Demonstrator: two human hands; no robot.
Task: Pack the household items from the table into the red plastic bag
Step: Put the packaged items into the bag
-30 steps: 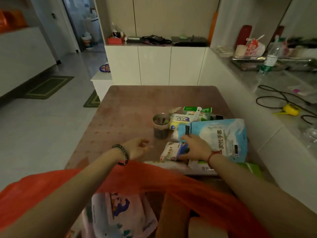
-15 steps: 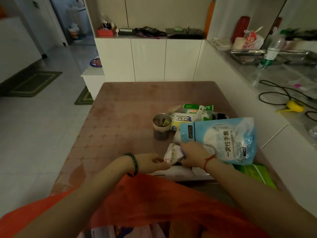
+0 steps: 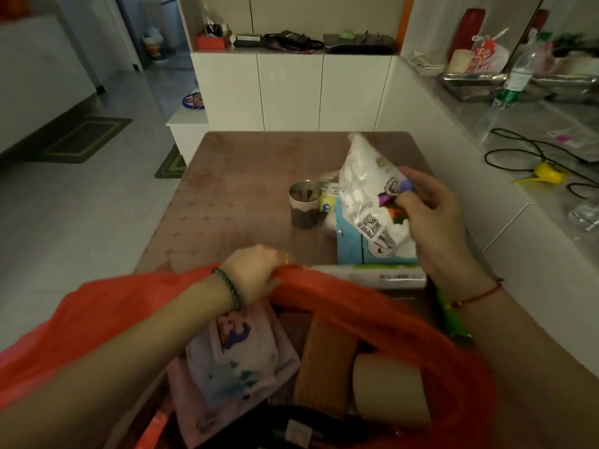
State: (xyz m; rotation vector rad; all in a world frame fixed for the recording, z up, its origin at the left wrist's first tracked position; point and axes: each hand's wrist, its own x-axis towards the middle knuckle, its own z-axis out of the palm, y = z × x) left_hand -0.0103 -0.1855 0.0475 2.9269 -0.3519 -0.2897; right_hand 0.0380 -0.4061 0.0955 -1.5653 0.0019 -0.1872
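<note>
The red plastic bag (image 3: pixel 382 322) hangs open below the near edge of the brown table (image 3: pixel 243 189). My left hand (image 3: pixel 256 273) grips the bag's rim at the table edge. My right hand (image 3: pixel 434 218) holds a white plastic packet (image 3: pixel 366 189) lifted above the table, tilted up and away. Under it lie a light blue glove pack (image 3: pixel 350 247) and a long white box (image 3: pixel 372 275). A metal cup (image 3: pixel 304 204) stands left of them. Inside the bag I see a pink printed packet (image 3: pixel 236 361), a brown flat item (image 3: pixel 324 361) and a tan roll (image 3: pixel 385 387).
White cabinets (image 3: pixel 291 89) stand behind the table. On the right runs a white counter (image 3: pixel 505 196) with black cables, a yellow tool (image 3: pixel 547 171), a water bottle (image 3: pixel 518 76) and metal trays. A green item (image 3: pixel 452 315) lies by my right wrist. Tiled floor with mats lies to the left.
My right hand has lifted the white packet off the table. My left hand has moved back and taken hold of the bag's rim, and the bag's opening has come into view.
</note>
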